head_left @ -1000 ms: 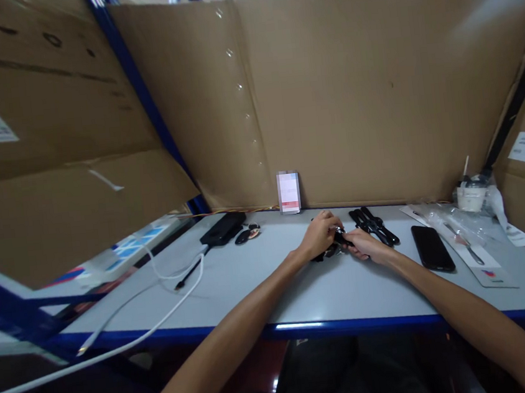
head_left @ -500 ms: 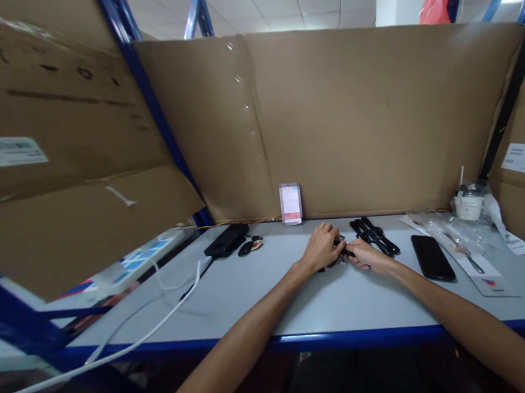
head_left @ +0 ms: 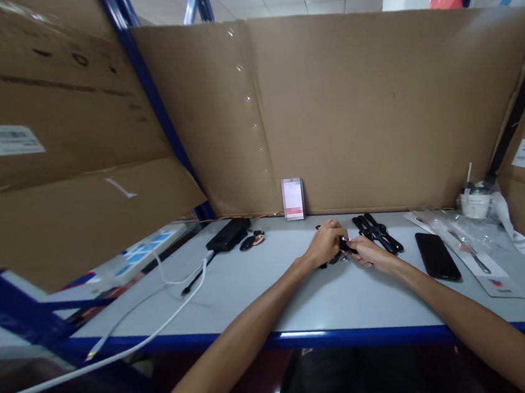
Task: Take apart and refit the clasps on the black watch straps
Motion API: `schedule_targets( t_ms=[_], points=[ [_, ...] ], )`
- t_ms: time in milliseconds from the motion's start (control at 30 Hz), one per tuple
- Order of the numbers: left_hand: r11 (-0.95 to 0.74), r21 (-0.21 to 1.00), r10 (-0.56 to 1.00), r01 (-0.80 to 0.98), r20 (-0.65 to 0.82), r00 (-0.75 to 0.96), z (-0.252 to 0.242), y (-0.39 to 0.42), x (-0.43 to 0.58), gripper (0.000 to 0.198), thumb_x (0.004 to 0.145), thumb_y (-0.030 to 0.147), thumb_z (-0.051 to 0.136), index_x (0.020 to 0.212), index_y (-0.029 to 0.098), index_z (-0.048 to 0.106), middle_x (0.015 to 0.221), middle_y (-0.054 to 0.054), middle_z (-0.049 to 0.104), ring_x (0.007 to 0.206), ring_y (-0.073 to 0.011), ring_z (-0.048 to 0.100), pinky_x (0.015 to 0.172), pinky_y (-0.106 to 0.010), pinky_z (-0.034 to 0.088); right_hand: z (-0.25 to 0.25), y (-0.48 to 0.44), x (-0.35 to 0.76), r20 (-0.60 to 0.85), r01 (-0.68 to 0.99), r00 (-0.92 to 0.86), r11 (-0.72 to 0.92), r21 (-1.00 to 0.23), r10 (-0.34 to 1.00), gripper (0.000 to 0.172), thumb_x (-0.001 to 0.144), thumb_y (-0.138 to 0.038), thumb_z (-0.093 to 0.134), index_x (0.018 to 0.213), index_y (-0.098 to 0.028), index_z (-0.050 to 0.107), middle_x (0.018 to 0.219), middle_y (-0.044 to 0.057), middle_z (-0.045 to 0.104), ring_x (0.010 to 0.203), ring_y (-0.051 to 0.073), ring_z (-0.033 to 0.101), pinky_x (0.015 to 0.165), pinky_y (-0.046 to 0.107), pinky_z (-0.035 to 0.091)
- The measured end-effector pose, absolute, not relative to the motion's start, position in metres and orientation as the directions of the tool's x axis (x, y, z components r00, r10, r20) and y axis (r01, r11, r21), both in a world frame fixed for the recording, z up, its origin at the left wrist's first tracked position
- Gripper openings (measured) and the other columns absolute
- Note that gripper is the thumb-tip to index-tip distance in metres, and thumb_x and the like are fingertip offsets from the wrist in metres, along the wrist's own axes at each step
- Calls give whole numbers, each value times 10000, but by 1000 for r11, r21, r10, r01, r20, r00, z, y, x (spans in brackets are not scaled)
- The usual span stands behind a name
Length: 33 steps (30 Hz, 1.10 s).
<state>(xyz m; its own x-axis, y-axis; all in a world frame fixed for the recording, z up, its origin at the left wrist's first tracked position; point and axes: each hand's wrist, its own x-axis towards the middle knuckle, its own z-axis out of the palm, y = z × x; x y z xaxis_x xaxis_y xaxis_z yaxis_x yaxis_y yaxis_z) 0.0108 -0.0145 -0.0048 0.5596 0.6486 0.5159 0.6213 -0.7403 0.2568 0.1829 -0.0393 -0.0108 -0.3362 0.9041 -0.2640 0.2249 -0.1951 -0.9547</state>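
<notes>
Near the middle of the table, my left hand (head_left: 327, 243) and my right hand (head_left: 365, 252) meet with curled fingers. Between their fingertips they grip a small black piece (head_left: 348, 247), mostly covered, so I cannot make out its kind. More dark and shiny bits (head_left: 338, 257) lie on the tabletop under my left hand, partly hidden. Just beyond my right hand rests a group of long black strap-like pieces (head_left: 378, 234), which resemble watch bands.
A phone (head_left: 293, 199) with a lit screen leans on the cardboard back wall. Right lie a black phone (head_left: 437, 256), a packaged metal tool (head_left: 478, 258) and a lidded cup (head_left: 475, 202). Left are a black box (head_left: 229, 234), an oval item (head_left: 247, 243) and a white cable (head_left: 163, 322).
The camera view has shifted slightly. My fingers have moved a little around the small black piece, while both hands stay together at the same spot on the table.
</notes>
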Motion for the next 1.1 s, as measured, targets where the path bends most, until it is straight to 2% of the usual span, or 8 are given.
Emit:
schedule_targets(
  t_ms=[133, 233, 467, 667, 833, 933, 1000, 1100],
  points=[
    [-603, 266, 740, 752, 539, 403, 1, -18, 11, 167, 931, 217, 517, 895, 172, 674, 920, -83, 659, 929, -230, 574, 825, -347, 427, -11, -40, 183, -252, 221, -325, -186, -957, 911, 320, 1011, -335, 438, 754, -170, 534, 470, -83, 354, 350, 55, 211, 361, 210, 108],
    [-553, 175, 758, 815, 511, 405, 2, -21, 13, 241, 937, 368, 571, 827, 169, 649, 865, -91, 651, 897, -241, 571, 788, -350, 410, -12, -40, 183, -243, 221, -317, -177, -959, 917, 322, 1013, -325, 435, 743, -173, 521, 468, -85, 337, 358, 58, 205, 367, 213, 111],
    [-627, 143, 716, 766, 492, 495, -4, -18, 15, 93, 913, 232, 578, 901, 177, 652, 936, -90, 658, 944, -243, 569, 798, -352, 416, -13, -39, 184, -232, 225, -330, -163, -961, 915, 303, 1013, -307, 427, 741, -187, 484, 479, -92, 328, 365, 55, 200, 377, 213, 98],
    [-701, 88, 649, 707, 488, 583, -6, -16, 14, 153, 944, 148, 488, 921, 178, 636, 966, -96, 643, 975, -244, 558, 827, -365, 425, -17, -38, 184, -214, 219, -333, -146, -965, 918, 275, 1000, -268, 415, 740, -197, 468, 476, -90, 337, 361, 62, 207, 380, 218, 106],
    [-731, 145, 608, 667, 582, 540, 0, -12, 1, 237, 1004, 214, 406, 1092, 193, 625, 1078, -99, 642, 1033, -236, 560, 875, -382, 436, -15, -30, 191, -139, 305, -298, -44, -951, 944, 303, 1002, -327, 444, 752, -181, 532, 473, -76, 371, 360, 71, 250, 383, 225, 152],
    [-755, 38, 544, 654, 594, 593, 9, -14, -5, 305, 1004, 367, 471, 1218, 198, 607, 1145, -109, 649, 1102, -264, 549, 936, -422, 413, -5, -23, 201, -58, 413, -295, 72, -908, 954, 336, 1003, -335, 450, 732, -168, 557, 451, -71, 383, 369, 72, 282, 406, 219, 188],
    [-767, -5, 525, 642, 572, 631, 14, -16, -5, 345, 1013, 418, 445, 1203, 195, 627, 1113, -110, 667, 1086, -266, 564, 949, -425, 402, 3, -19, 209, -10, 467, -325, 151, -871, 946, 351, 997, -344, 454, 725, -159, 574, 441, -73, 379, 385, 73, 294, 424, 212, 201],
    [-745, 65, 594, 664, 518, 616, 16, -19, -2, 405, 1045, 370, 323, 1021, 187, 684, 980, -101, 694, 924, -227, 610, 856, -361, 413, 11, -19, 222, 33, 528, -406, 264, -807, 913, 362, 973, -386, 485, 736, -144, 613, 450, -72, 377, 422, 76, 310, 449, 208, 213]
  ],
)
